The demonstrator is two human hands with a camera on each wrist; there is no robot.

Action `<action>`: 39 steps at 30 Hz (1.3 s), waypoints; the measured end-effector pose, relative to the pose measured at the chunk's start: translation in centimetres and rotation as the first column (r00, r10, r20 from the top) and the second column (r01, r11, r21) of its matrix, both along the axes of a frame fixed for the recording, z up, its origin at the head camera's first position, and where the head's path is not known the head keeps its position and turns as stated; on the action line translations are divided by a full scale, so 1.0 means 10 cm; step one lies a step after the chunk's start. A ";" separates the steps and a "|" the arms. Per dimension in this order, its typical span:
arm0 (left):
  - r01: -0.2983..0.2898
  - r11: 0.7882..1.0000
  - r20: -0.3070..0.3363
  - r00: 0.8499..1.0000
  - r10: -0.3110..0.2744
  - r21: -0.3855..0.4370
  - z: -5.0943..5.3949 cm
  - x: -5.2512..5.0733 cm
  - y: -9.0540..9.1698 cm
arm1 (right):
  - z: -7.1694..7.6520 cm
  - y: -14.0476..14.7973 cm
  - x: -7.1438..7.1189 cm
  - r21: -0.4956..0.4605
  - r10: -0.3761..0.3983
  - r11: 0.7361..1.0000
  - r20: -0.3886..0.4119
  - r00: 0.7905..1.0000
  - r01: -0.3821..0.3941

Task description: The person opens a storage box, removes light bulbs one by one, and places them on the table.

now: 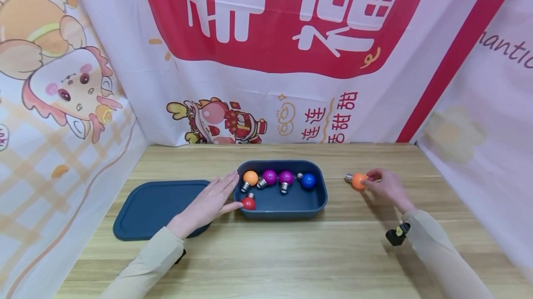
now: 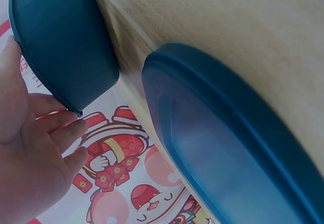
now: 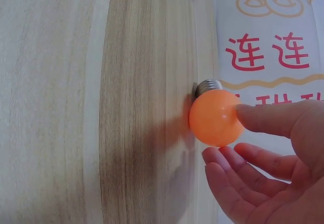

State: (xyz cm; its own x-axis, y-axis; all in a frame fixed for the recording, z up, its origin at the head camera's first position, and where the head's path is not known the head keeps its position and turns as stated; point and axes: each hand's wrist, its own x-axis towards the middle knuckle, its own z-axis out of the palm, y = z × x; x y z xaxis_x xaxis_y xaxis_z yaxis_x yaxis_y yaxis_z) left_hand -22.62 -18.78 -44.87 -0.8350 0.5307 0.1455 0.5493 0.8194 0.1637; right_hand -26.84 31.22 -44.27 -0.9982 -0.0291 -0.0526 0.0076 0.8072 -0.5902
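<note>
A dark blue box (image 1: 283, 213) stands on the table with several small light bulbs in it: an orange bulb (image 1: 250, 178), two purple ones, a blue bulb (image 1: 308, 181) and a red bulb (image 1: 248, 202). Against the box's left end rests my left hand (image 1: 212, 199), fingers straight, thumb spread toward the near left corner. In the left wrist view those fingers lie along the wall of the box (image 2: 66, 36). To the right of the box, my right hand (image 1: 387, 188) pinches the round end of another orange light bulb (image 1: 359, 181) between thumb and fingertips; its metal screw base points left.
A dark blue lid (image 1: 156, 208) lies flat on the wooden table (image 1: 283, 257), left of the box and partly under the left forearm. Printed cloth (image 1: 270, 95) hangs behind the table and along both sides.
</note>
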 end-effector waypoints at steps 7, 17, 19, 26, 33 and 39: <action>0.001 1.000 0.001 1.000 -0.001 0.007 -0.01 0.01 -0.01 | -0.02 -0.02 -0.02 -0.016 -0.013 1.000 0.095 0.995 0.015; -0.001 1.000 0.021 1.000 0.000 0.029 -0.01 0.02 0.01 | -0.07 -0.01 -0.04 -0.012 -0.033 0.999 0.119 0.992 0.035; 0.000 1.000 0.020 1.000 -0.001 0.030 0.00 0.02 0.01 | -0.07 -0.01 -0.04 -0.013 -0.034 0.999 0.124 0.992 0.036; 0.001 1.000 0.009 1.000 -0.001 0.019 0.01 0.01 0.00 | -0.04 -0.02 -0.02 -0.005 -0.029 1.000 0.134 0.991 0.030; 0.008 1.000 -0.008 1.000 -0.008 0.016 0.00 0.00 0.00 | -0.06 0.00 -0.04 0.006 -0.029 1.000 0.144 0.989 0.029; 0.011 1.000 -0.017 1.000 -0.011 0.010 -0.01 0.00 0.00 | -0.07 0.01 -0.05 -0.009 -0.043 0.999 0.148 0.988 0.045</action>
